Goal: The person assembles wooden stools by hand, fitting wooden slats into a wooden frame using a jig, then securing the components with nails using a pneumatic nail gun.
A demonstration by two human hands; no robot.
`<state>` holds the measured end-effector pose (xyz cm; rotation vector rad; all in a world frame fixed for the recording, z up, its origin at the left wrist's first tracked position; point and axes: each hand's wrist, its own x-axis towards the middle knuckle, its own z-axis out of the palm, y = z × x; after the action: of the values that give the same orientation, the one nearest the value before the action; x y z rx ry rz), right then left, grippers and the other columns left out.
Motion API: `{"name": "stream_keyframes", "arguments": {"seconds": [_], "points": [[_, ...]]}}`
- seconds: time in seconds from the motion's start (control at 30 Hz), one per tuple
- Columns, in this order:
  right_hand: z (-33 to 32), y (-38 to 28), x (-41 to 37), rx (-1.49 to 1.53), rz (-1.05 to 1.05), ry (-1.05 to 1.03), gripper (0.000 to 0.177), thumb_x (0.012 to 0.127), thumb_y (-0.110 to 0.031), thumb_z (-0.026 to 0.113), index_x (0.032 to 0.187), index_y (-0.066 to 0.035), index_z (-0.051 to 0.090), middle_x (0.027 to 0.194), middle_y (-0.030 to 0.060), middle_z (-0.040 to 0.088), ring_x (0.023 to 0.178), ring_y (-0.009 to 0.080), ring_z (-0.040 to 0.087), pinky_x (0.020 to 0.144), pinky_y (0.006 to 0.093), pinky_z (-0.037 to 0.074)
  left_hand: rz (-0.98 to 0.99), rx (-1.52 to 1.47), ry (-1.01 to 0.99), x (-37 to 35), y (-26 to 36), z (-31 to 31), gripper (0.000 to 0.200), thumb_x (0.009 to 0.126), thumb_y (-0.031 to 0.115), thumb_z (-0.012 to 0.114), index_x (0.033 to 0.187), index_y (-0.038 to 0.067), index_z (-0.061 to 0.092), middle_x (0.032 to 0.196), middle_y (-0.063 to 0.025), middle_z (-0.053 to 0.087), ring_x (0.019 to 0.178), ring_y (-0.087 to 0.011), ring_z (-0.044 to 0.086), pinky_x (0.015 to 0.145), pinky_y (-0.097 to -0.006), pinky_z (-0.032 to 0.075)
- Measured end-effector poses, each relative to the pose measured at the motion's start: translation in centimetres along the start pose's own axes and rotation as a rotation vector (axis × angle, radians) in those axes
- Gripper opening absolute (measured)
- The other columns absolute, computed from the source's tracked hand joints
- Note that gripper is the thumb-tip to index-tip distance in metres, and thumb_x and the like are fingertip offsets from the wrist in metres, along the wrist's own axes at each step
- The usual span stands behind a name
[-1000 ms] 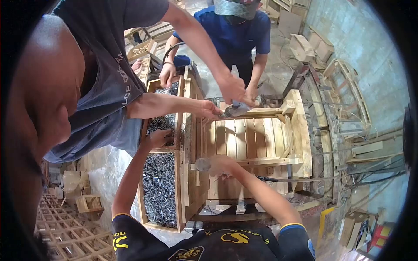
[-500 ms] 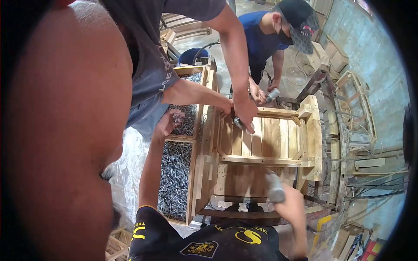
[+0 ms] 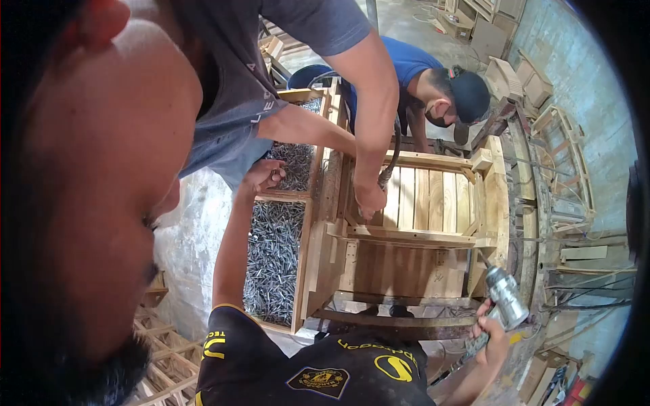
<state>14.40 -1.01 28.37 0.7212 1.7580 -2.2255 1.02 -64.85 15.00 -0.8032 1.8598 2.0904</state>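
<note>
My right hand (image 3: 493, 337) grips the handle of a silver air screwdriver (image 3: 506, 299), its hose trailing down past my forearm. The tool's thin bit points up and left, its tip close to the near right corner of a slatted wooden frame (image 3: 413, 234). My left hand (image 3: 263, 176) is over the far part of a wooden box (image 3: 303, 271) of screws (image 3: 274, 260), palm up, fingers curled round a few screws. Across the frame's left end, a co-worker's hand (image 3: 370, 201) works low over the slats, holding a tool with a dark hose.
A co-worker in grey (image 3: 305, 34) leans in close at the left. Another co-worker in a cap (image 3: 467, 98) bends over the far side of the metal bench. More wooden frames (image 3: 565, 159) lean along the blue wall (image 3: 575, 74). Wooden lattice pieces (image 3: 166, 352) lie at lower left.
My right hand has swung the screwdriver rightward to the frame's near right corner. My left hand has moved slightly up. The far co-worker has bent lower, and the near co-worker's hand has shifted left.
</note>
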Motion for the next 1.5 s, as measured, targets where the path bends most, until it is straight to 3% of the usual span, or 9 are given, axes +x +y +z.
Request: {"name": "stream_keyframes", "arguments": {"seconds": [0.17, 0.3, 0.57, 0.77, 0.93, 0.97, 1.03, 1.27, 1.5], "points": [[2.5, 0.4, 2.9, 0.186, -0.002, -0.088, 0.042, 0.073, -0.006, 0.06, 0.114, -0.002, 0.053, 0.088, 0.0059, 0.057, 0.052, 0.0108, 0.047, 0.047, 0.0258, 0.045, 0.021, 0.378, 0.136, -1.8, 1.9, 0.8, 0.03, 0.1, 0.028, 0.047, 0.105, 0.001, 0.059, 0.069, -0.0001, 0.053, 0.045, -0.0047, 0.036, 0.037, -0.022, 0.024], [4.8, 0.9, 4.8, 0.29, 0.029, -0.169, 0.04, 0.072, -0.002, 0.059, 0.112, 0.0, 0.053, 0.089, 0.0081, 0.058, 0.052, 0.0127, 0.049, 0.049, 0.0266, 0.046, -0.032, -0.076, -0.021, -2.1, 2.1, 0.8, 0.024, 0.1, 0.025, 0.05, 0.103, 0.003, 0.059, 0.068, 0.0023, 0.051, 0.05, -0.0051, 0.036, 0.044, -0.0199, 0.029], [7.2, 3.3, 7.6, 0.329, 0.079, -0.294, 0.039, 0.072, -0.006, 0.06, 0.111, -0.004, 0.055, 0.088, 0.0061, 0.06, 0.05, 0.0118, 0.052, 0.045, 0.0271, 0.046, 0.165, -0.048, 0.128, -4.5, 0.8, 1.0, 0.015, 0.096, 0.017, 0.054, 0.097, 0.002, 0.059, 0.069, 0.0005, 0.055, 0.057, -0.006, 0.048, 0.045, -0.0216, 0.034], [7.1, 4.4, 8.6, 0.468, 0.158, -0.357, 0.036, 0.074, -0.005, 0.062, 0.109, -0.002, 0.057, 0.091, 0.0118, 0.064, 0.047, 0.0154, 0.055, 0.044, 0.0268, 0.048, 0.258, -0.343, 0.384, -16.4, -0.2, 9.8, 0.011, 0.095, 0.013, 0.059, 0.095, 0.003, 0.063, 0.071, 0.0027, 0.051, 0.056, -0.0039, 0.04, 0.046, -0.0188, 0.029], [6.6, 5.6, 9.2, 0.523, 0.163, -0.365, 0.033, 0.076, -0.009, 0.06, 0.108, -0.002, 0.056, 0.092, 0.0129, 0.063, 0.048, 0.0163, 0.055, 0.047, 0.0297, 0.048, 0.222, -0.325, 0.152, -19.7, -0.2, 24.5, 0.013, 0.096, 0.018, 0.058, 0.096, 0.005, 0.062, 0.073, 0.0027, 0.051, 0.054, -0.0028, 0.04, 0.045, -0.0178, 0.03], [6.5, 5.6, 9.5, 0.556, 0.163, -0.366, 0.033, 0.076, -0.009, 0.06, 0.108, -0.003, 0.056, 0.093, 0.0129, 0.063, 0.048, 0.0167, 0.054, 0.048, 0.0307, 0.048, 0.687, 0.388, 0.161, -18.7, -0.7, 29.1, 0.013, 0.095, 0.019, 0.059, 0.096, 0.006, 0.062, 0.077, 0.003, 0.053, 0.055, -0.0026, 0.04, 0.045, -0.0176, 0.031], [6.4, 6.0, 9.7, 0.623, 0.164, -0.377, 0.033, 0.076, -0.01, 0.06, 0.108, -0.004, 0.055, 0.094, 0.013, 0.062, 0.048, 0.0174, 0.054, 0.049, 0.0328, 0.048, 0.059, -0.219, -0.038, -14.5, 0.0, 35.7, 0.019, 0.097, 0.025, 0.059, 0.089, 0.007, 0.058, 0.063, 0.0078, 0.043, 0.048, -0.0016, 0.035, 0.043, -0.0187, 0.027], [6.8, 7.4, 14.7, 0.722, 0.164, -0.217, 0.029, 0.076, -0.008, 0.057, 0.105, -0.005, 0.054, 0.092, 0.0128, 0.063, 0.046, 0.0173, 0.053, 0.047, 0.0342, 0.048, -0.103, -0.463, -0.109, 1.9, -3.7, 46.6, 0.032, 0.097, 0.036, 0.058, 0.086, 0.006, 0.056, 0.054, 0.0095, 0.031, 0.044, -0.004, 0.027, 0.041, -0.0225, 0.02], [8.5, 9.9, 22.0, 0.794, 0.165, -0.036, 0.028, 0.075, -0.011, 0.056, 0.104, -0.009, 0.053, 0.091, 0.0077, 0.059, 0.048, 0.0162, 0.051, 0.05, 0.0366, 0.047, -0.235, -0.205, -0.239, 11.2, -5.6, 48.8, 0.031, 0.097, 0.035, 0.058, 0.089, 0.005, 0.059, 0.055, 0.0103, 0.033, 0.044, -0.0038, 0.027, 0.042, -0.0226, 0.02]]}}
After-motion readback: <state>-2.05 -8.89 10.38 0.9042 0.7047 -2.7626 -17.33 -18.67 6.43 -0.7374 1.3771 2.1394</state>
